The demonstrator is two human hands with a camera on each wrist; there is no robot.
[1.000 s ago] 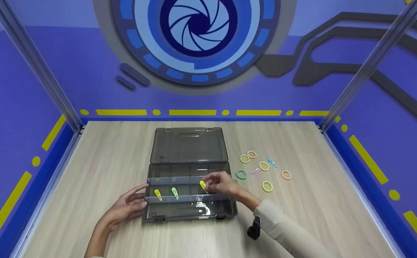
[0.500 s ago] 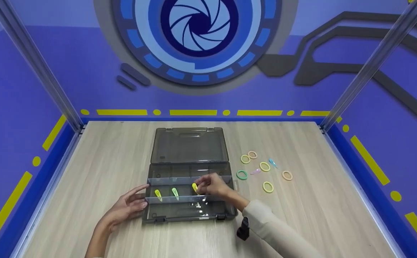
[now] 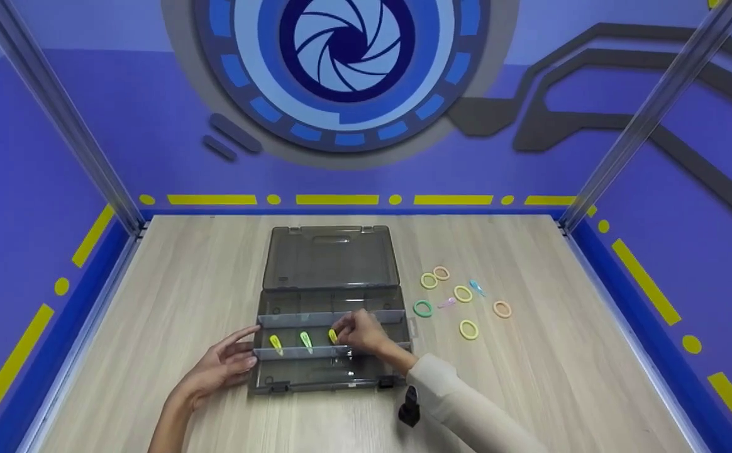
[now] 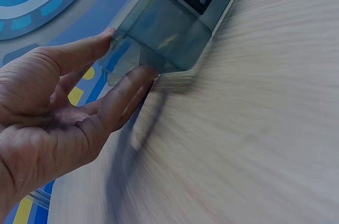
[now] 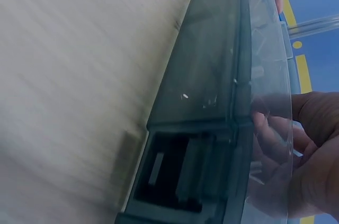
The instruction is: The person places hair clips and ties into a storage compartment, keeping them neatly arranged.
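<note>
A smoky transparent plastic storage box (image 3: 334, 370) lies with its lid (image 3: 331, 257) folded back. My left hand (image 3: 216, 368) rests against its left end, with fairly straight fingers touching the wall, as the left wrist view shows too. In the middle row lie a yellow hair clip (image 3: 276, 345) and a green hair clip (image 3: 305, 341), side by side. To their right, my right hand (image 3: 361, 331) pinches another yellow hair clip (image 3: 332, 336), low in the same row. In the right wrist view, the right fingers (image 5: 273, 134) show through a clear divider, and the clip is hidden.
On the table right of the box lie a green ring (image 3: 423, 308), several yellow and peach rings (image 3: 469, 329), a pink clip (image 3: 447, 303) and a blue clip (image 3: 477, 287). Clear dividers (image 3: 297, 353) run lengthwise through the box. Blue walls (image 3: 366, 176) border the table.
My right hand has moved left along the middle row with the yellow hair clip, bringing it nearer the green one. The left hand has stayed at the box's left end.
</note>
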